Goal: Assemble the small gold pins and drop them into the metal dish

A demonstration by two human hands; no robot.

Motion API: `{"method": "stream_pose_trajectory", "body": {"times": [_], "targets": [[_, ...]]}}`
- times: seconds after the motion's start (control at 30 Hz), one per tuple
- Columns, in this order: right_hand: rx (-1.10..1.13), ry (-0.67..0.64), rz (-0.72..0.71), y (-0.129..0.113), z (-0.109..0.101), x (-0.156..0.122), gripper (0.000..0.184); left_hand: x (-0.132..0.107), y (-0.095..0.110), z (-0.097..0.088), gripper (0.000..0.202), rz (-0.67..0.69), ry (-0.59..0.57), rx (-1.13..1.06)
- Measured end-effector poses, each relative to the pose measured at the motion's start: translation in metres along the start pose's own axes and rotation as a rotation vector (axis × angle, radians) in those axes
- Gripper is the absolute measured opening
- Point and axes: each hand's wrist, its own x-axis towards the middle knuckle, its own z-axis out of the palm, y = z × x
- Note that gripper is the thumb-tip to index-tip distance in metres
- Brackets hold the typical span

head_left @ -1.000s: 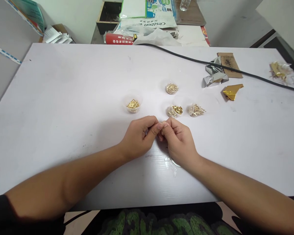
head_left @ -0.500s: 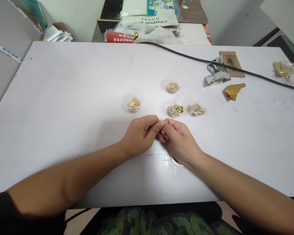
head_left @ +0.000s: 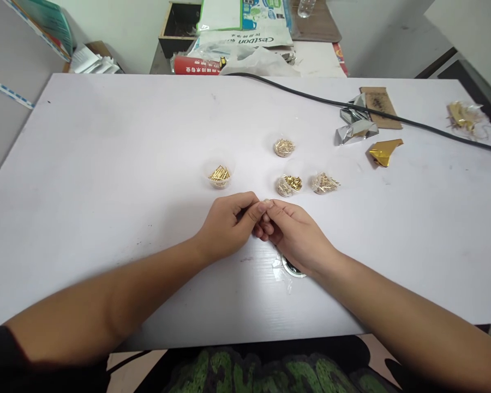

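My left hand (head_left: 234, 222) and my right hand (head_left: 291, 229) meet over the white table, thumbs and fingertips pinched together. Whatever sits between the fingertips is too small or too hidden to name. Just beyond them stand small clear cups of gold-coloured metal pins: one cup (head_left: 219, 177) ahead of my left hand, another (head_left: 284, 147) farther back. A third cup (head_left: 289, 185) holds short gold pieces, and a tipped cup (head_left: 324, 183) with thin pins lies to its right. Partly under my right wrist is a round ring-edged disc (head_left: 293, 267) set in or lying on the tabletop.
A black cable (head_left: 311, 99) crosses the back right of the table (head_left: 106, 136). Near it lie silver foil (head_left: 357, 132), a cardboard piece (head_left: 381, 107), gold foil (head_left: 385, 152) and a clear bag (head_left: 467, 117). Bags and a box (head_left: 178, 30) stand behind the far edge.
The view has shifted slightly, so the table things appear a little farther left. Both hands stay joined, with a small movement of the fingers; more of the disc shows beside my right wrist.
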Motion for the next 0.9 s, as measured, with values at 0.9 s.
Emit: {"method": "stream_pose_trajectory", "body": {"times": [0.9], "targets": [[0.181,-0.068,0.015,0.0053,0.0012,-0.002,0.038,-0.0007,0.0007,-0.0027,0.036,-0.039,-0.049,-0.168]]}}
